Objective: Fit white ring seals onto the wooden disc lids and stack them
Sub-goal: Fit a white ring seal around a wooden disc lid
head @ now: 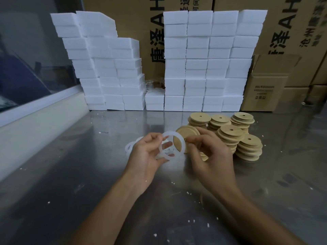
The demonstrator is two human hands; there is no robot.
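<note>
head view, forward and down (wide-angle), close

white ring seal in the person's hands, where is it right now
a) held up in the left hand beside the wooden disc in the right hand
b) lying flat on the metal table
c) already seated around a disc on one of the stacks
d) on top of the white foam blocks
a: the left hand pinches the white ring seal in the air, and it overlaps the wooden disc gripped by the right hand, not yet fitted on.
</note>
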